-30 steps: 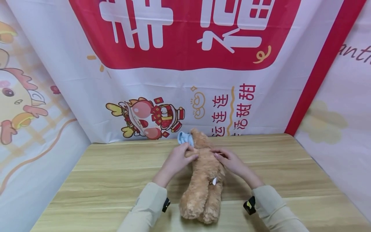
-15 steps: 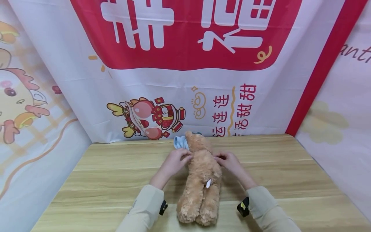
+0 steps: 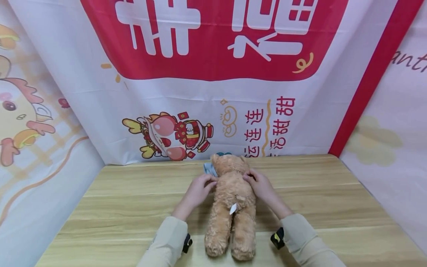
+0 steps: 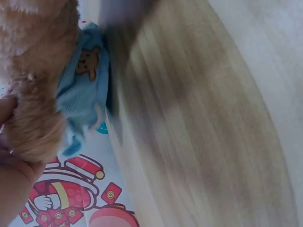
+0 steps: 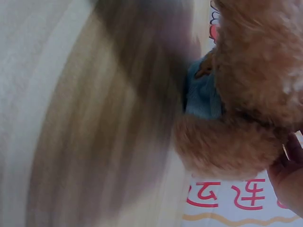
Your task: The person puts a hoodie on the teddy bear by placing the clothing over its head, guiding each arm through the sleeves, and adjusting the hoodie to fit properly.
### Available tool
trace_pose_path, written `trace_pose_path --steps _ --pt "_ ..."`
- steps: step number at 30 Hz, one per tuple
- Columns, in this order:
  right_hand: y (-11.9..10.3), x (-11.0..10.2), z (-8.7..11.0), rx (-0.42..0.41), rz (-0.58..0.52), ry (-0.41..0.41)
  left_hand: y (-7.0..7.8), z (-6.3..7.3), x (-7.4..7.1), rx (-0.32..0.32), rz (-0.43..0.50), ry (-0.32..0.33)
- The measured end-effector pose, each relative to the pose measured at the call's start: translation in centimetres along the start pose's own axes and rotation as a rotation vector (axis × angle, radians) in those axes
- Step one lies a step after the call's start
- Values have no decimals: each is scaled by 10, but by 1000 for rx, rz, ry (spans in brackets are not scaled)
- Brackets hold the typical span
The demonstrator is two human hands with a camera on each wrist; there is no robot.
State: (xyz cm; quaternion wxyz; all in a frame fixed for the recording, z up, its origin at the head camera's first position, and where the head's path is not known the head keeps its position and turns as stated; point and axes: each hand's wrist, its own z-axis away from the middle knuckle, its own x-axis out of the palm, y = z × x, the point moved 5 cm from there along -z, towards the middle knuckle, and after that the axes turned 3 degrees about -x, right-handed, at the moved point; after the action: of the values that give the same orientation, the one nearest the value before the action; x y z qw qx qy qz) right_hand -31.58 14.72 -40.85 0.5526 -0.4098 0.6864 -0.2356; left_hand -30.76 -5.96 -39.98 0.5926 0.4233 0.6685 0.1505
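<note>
A light brown teddy bear [image 3: 235, 189] lies with its back up, head toward the far edge and legs toward me. A small white tag [image 3: 233, 209] sticks out between its legs. Light blue cloth [image 3: 209, 169] shows beside its head; in the left wrist view this blue cloth [image 4: 84, 78] carries a brown bear print and lies on the bear's front side. My left hand [image 3: 197, 190] pinches the bear's left arm near the shoulder. On the other side, my right hand [image 3: 261, 184] pinches the fur at the right shoulder. The bear's face is hidden.
The wooden table [image 3: 133, 207] extends to both sides of the bear. A white and red printed cloth [image 3: 186, 89] hangs behind its far edge. Printed sheets [image 3: 383, 148] stand at left and right. A teal bit [image 3: 223, 153] shows beyond the bear's head.
The bear has turned from leaning sideways to lying straight, back up. Its legs have spread apart, and its head has come slightly nearer. Both hands have stayed at its shoulders.
</note>
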Motion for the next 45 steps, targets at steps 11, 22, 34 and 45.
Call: trace_pose_path --steps 11,22,34,45 --pt "-8 9 -4 11 46 -61 13 -15 -9 -267 -163 59" --pt "-8 -1 -18 77 94 -124 30 -11 21 -137 -230 114" --pt "-10 2 -37 -15 108 -91 48 4 53 79 -470 269" --pt "-7 8 -28 -111 109 26 39 8 53 47 -550 387"
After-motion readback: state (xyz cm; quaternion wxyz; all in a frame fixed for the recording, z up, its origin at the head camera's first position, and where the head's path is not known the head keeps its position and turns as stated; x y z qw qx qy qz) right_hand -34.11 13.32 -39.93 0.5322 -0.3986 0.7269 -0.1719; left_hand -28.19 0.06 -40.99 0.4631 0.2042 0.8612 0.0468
